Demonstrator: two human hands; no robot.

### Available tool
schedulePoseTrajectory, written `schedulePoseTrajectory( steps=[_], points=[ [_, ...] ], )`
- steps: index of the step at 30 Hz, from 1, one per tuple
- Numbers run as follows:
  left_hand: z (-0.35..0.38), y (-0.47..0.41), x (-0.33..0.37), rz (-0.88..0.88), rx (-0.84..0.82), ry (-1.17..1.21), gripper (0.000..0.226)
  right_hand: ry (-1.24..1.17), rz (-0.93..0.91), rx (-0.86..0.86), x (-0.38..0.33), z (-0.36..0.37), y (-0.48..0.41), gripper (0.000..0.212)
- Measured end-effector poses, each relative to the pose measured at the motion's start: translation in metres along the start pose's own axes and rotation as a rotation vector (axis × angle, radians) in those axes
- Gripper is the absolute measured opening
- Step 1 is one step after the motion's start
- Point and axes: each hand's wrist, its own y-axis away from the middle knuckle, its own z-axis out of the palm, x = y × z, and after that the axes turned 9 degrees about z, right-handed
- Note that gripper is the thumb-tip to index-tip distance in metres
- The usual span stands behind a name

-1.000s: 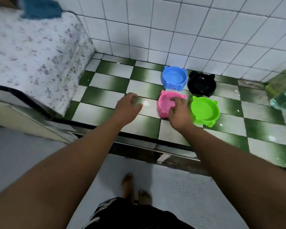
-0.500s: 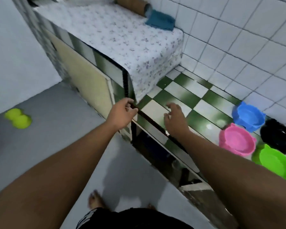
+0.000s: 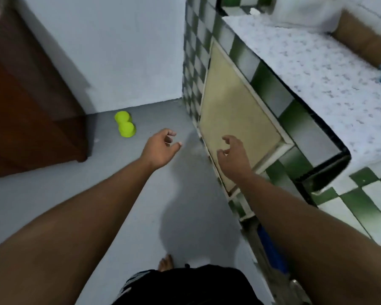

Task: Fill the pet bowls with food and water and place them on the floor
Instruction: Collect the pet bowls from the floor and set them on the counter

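Note:
A lime-green double pet bowl (image 3: 125,127) lies on the grey floor (image 3: 53,194) by the white wall, beyond and left of my hands. My left hand (image 3: 161,148) hovers above the floor with curled fingers apart, holding nothing. My right hand (image 3: 232,156) hangs in front of the beige cabinet door (image 3: 233,115), fingers spread and empty. The pink, blue, black and green bowls are out of view.
A brown wooden cabinet (image 3: 26,111) stands at the left. A tiled counter with a floral-patterned top (image 3: 317,69) runs along the right, with a green-and-white checkered lower surface (image 3: 361,199) beyond it. My bare foot (image 3: 166,263) shows at the bottom.
The view has swung left from the checkered counter with the coloured bowls to the floor. My right hand left the pink bowl; both hands moved away from the counter, empty.

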Motion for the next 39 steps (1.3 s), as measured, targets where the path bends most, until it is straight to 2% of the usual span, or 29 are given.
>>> schedulePoseTrajectory(
  steps=[8,15,21,28,31,35,39],
  points=[
    [-0.091,-0.045,-0.092,-0.204,0.186,0.027,0.030,0.036,-0.140,-0.133,-0.092,0.101,-0.085,0.042],
    [-0.143,-0.119,-0.150,-0.347,0.320,-0.006,0.026,0.005,-0.169,-0.257,-0.157,0.186,-0.188,0.043],
    [-0.174,-0.202,-0.181,-0.460,0.418,0.005,0.030,0.034,-0.127,-0.424,-0.207,0.231,-0.285,0.046],
    [-0.188,-0.282,-0.227,-0.577,0.475,0.156,0.027,0.085,-0.110,-0.492,-0.280,0.278,-0.381,0.044],
    [-0.189,-0.317,-0.256,-0.620,0.444,0.197,0.028,0.067,-0.077,-0.488,-0.307,0.314,-0.425,0.041],
    [-0.184,-0.368,-0.310,-0.666,0.415,0.244,0.030,0.034,-0.073,-0.485,-0.333,0.381,-0.483,0.035],
    [-0.159,-0.414,-0.377,-0.761,0.443,0.349,0.036,0.037,-0.069,-0.534,-0.329,0.471,-0.540,0.033]
  ],
)
